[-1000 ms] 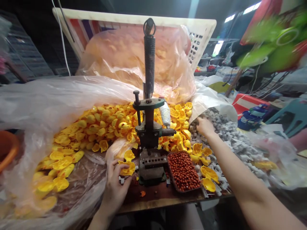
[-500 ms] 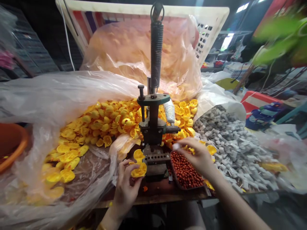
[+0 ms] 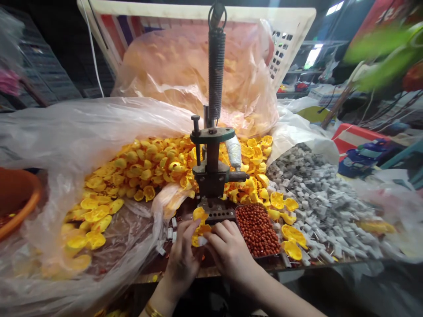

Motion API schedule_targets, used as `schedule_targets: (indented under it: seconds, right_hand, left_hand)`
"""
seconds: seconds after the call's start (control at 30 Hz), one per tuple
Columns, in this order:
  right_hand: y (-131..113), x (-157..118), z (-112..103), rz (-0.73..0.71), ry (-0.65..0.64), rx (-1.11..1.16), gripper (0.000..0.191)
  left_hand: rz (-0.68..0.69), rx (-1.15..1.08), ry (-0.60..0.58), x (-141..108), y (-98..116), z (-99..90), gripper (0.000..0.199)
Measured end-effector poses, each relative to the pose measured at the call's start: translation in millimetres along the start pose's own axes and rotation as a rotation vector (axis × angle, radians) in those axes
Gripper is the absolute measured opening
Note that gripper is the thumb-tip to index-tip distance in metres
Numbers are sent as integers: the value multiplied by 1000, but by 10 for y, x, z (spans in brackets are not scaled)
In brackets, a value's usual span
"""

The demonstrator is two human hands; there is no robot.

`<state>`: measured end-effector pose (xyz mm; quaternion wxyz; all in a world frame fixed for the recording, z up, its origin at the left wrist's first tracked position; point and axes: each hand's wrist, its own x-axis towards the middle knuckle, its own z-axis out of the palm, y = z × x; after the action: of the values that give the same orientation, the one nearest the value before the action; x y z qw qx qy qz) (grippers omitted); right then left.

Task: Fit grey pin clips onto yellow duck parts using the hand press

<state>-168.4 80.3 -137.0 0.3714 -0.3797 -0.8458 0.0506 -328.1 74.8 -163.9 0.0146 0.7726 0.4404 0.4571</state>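
Observation:
My left hand (image 3: 183,251) is closed on a yellow plastic shell piece (image 3: 200,215) with rounded lobes, just in front of a hand press (image 3: 213,178). Against that piece, my right hand (image 3: 231,248) pinches a small whitish block (image 3: 202,241), mostly covered by the fingers. The two hands meet at the shell piece. Behind them runs the press's dark metal bar with a row of holes (image 3: 220,215). Right beside my right hand stands a tray of small red-brown beads (image 3: 257,229).
Yellow shells (image 3: 142,165) are heaped behind the press on clear plastic sheeting (image 3: 132,220). To the right lies a pile of grey-white blocks with thin pins (image 3: 317,207). Loose yellow shells (image 3: 292,242) rest near it. An orange basin (image 3: 20,207) stands at left, a white crate (image 3: 291,39) behind.
My right hand has moved left from above the bead tray to my left hand, bringing the whitish block to the shell piece. My left hand has shifted slightly right.

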Motion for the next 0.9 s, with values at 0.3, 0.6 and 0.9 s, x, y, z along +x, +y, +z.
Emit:
schedule_targets:
  seconds: [0.3, 0.6, 0.9]
  right_hand:
    - [-7, -20, 24, 100, -40, -9, 10]
    - [29, 60, -43, 49, -252, 52, 26]
    - [874, -235, -424, 449, -419, -427, 19]
  left_hand:
    - [-3, 20, -104, 13, -30, -22, 78]
    - [-111, -93, -83, -25, -8, 2, 78]
    - [-560, -350, 42, -15, -160, -25, 32]
